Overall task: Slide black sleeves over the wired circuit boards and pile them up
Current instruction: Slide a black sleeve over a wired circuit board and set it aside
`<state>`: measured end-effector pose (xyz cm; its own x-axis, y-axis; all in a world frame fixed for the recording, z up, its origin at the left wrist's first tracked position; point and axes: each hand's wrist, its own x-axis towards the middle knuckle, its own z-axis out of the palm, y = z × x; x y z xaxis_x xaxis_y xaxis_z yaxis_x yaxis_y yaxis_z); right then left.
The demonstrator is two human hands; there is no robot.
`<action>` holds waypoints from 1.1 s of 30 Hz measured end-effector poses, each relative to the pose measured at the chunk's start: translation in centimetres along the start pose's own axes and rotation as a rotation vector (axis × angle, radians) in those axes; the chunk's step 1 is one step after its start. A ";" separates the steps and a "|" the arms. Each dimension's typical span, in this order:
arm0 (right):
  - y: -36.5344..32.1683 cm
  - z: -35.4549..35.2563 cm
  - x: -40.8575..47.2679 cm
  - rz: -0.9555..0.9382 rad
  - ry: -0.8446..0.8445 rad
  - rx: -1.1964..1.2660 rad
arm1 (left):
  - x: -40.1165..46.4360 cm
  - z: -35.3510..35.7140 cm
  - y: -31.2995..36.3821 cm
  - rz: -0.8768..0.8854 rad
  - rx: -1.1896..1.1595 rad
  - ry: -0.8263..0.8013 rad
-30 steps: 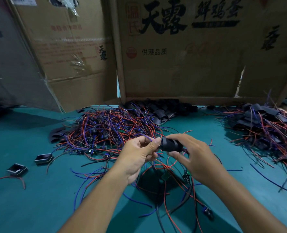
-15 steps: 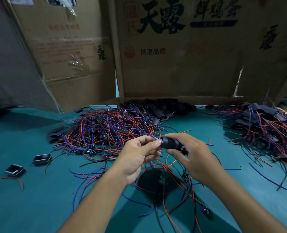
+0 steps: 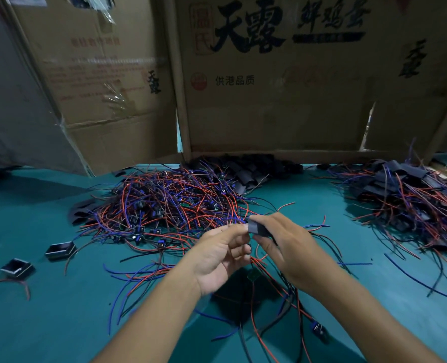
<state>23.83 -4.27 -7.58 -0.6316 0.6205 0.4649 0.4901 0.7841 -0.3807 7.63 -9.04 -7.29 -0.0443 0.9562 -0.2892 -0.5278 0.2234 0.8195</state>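
Printed Chinese characters on two cardboard boxes standing at the back of the table

The large box at twelve o'clock (image 3: 282,106) carries big black brush characters 天露 near its top, with a red seal-like mark just to their nine o'clock reading 温氏; at three o'clock of the big characters stands a smaller black brush line over a dark banner, too blurred to read surely, and lower down a round red emblem sits beside the black words 供港品质; the box at ten o'clock (image 3: 91,82) bears small black 天露 set vertically at its right side, plus faded red lines of print that cannot be read
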 end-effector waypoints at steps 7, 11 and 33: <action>0.1 0.8 -0.1 -0.009 -0.037 -0.017 | 0.2 0.0 -0.3 -0.070 -0.013 0.025; 0.0 0.6 -0.1 0.002 -0.064 -0.055 | 0.0 0.2 -0.4 -0.108 -0.020 0.031; 11.0 -13.3 2.9 0.433 -0.008 -0.698 | 0.3 -0.8 -1.4 0.646 1.148 0.111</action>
<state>35.42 6.34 0.22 -0.3037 0.8717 0.3845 0.9506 0.3042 0.0611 7.70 -9.22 -8.94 -0.1127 0.9421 0.3159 0.6258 -0.1797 0.7590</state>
